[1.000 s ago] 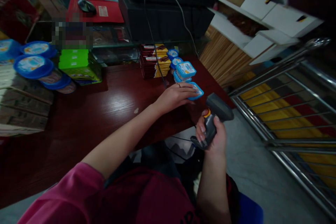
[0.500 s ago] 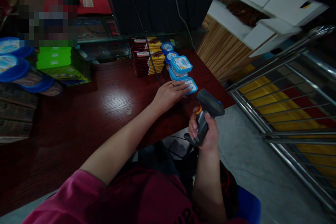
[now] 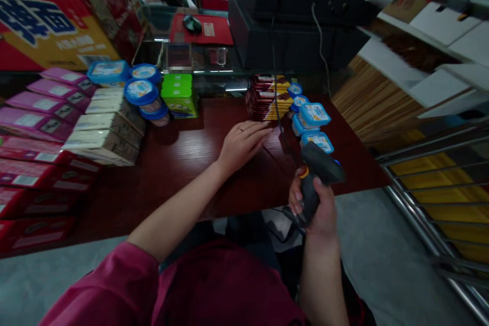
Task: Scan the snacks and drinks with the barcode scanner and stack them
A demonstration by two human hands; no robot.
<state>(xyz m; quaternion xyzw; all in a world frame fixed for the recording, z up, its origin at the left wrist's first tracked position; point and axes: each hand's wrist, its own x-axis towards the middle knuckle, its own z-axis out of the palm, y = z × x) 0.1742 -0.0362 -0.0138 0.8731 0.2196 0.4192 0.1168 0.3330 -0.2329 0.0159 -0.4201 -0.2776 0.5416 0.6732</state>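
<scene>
My right hand [image 3: 313,198] is wrapped round the grip of a dark barcode scanner [image 3: 321,163], held over the front edge of the brown table [image 3: 183,173]. My left hand [image 3: 244,143] hovers over or rests on the tabletop, fingers stretched out and holding nothing. Just beyond its fingertips stand stacked chocolate packs [image 3: 267,99] in brown and yellow wrappers. To their right are blue-lidded rectangular tubs [image 3: 314,115], with another tub [image 3: 318,141] in front and small round tubs [image 3: 300,102] behind.
Rows of pink boxes [image 3: 46,104], pale boxes [image 3: 109,137] and red boxes [image 3: 42,173] line the left side. Round blue-lidded tubs [image 3: 143,92] and a green box [image 3: 179,94] stand behind. A cable [image 3: 275,76] hangs from a black machine [image 3: 290,35]. A metal rack [image 3: 424,214] stands right.
My left hand has drawn back leftward from the front blue-lidded tub to the tabletop. My right hand keeps holding the scanner. The view has turned left, showing more boxes.
</scene>
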